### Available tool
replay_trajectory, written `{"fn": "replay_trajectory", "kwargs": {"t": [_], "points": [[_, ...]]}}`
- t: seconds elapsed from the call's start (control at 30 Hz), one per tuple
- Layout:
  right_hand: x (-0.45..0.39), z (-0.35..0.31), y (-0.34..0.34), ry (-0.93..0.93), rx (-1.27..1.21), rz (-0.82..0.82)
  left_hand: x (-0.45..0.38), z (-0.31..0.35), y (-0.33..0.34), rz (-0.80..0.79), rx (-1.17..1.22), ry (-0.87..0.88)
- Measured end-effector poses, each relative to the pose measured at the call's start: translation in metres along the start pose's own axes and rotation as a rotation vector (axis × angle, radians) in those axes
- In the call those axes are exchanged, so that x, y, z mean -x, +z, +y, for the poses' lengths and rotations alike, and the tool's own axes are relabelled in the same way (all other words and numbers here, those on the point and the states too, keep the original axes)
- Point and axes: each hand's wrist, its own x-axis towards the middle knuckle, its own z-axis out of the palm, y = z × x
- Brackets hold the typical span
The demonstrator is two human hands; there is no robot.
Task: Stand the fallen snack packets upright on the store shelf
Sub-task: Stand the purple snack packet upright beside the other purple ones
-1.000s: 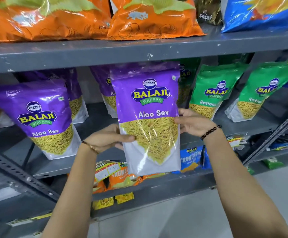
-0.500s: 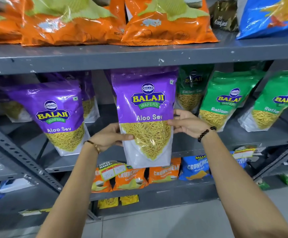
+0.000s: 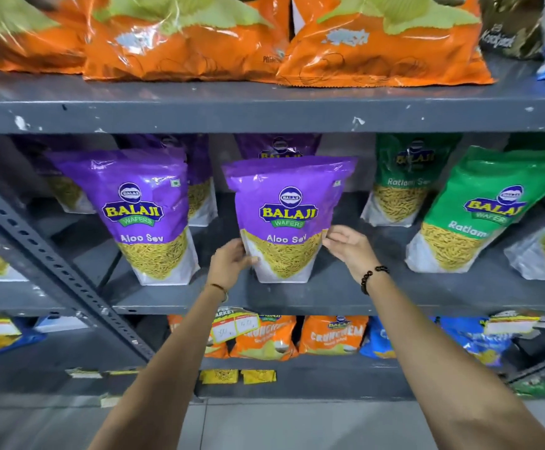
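A purple Aloo Sev packet (image 3: 285, 219) stands upright on the grey middle shelf (image 3: 329, 297), its base on the shelf board. My left hand (image 3: 229, 264) grips its lower left edge, thumb across the front. My right hand (image 3: 346, 246) is at its lower right edge, fingers loose and apart, fingertips just touching the side. A second purple Aloo Sev packet (image 3: 149, 216) stands upright to the left. More purple packets (image 3: 277, 146) stand behind, partly hidden.
Green Ratlami Sev packets (image 3: 479, 212) lean on the same shelf to the right. Orange chip bags (image 3: 385, 43) lie on the upper shelf. Small orange and blue snack packs (image 3: 333, 334) fill the lower shelf. A slanted perforated steel brace (image 3: 53, 264) crosses at the left.
The purple packet went from held in the air before the shelf to standing on the middle shelf board. My right hand's thumb has come off its front.
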Motion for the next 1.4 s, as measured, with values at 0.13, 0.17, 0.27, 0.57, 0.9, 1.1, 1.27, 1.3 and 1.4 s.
{"fn": "replay_trajectory", "kwargs": {"t": [0.13, 0.17, 0.27, 0.57, 0.9, 1.1, 1.27, 1.3, 1.4], "points": [[0.013, 0.035, 0.004, 0.137, 0.097, -0.082, 0.030, -0.021, 0.021, 0.011, -0.127, -0.113], [0.013, 0.043, 0.008, 0.136, 0.165, -0.104, 0.033, -0.022, 0.026, 0.008, -0.139, -0.121], [0.015, 0.054, 0.023, 0.091, 0.327, -0.124, 0.030, -0.021, 0.038, 0.038, -0.170, -0.143], [0.016, 0.058, 0.049, 0.019, 0.507, 0.076, 0.026, -0.022, 0.047, 0.209, -0.186, -0.213], [0.016, 0.055, 0.055, -0.006, 0.627, 0.081, 0.031, -0.012, 0.045, 0.270, -0.045, -0.234], [0.017, 0.053, 0.055, 0.009, 0.618, 0.080, 0.032, -0.010, 0.044, 0.250, -0.058, -0.243], [0.018, 0.054, 0.052, 0.034, 0.577, 0.074, 0.032, -0.012, 0.043, 0.240, -0.063, -0.252], [0.019, 0.054, 0.052, 0.038, 0.575, 0.071, 0.032, -0.012, 0.043, 0.235, -0.068, -0.253], [0.019, 0.053, 0.051, 0.040, 0.578, 0.067, 0.030, -0.014, 0.043, 0.231, -0.085, -0.258]]}}
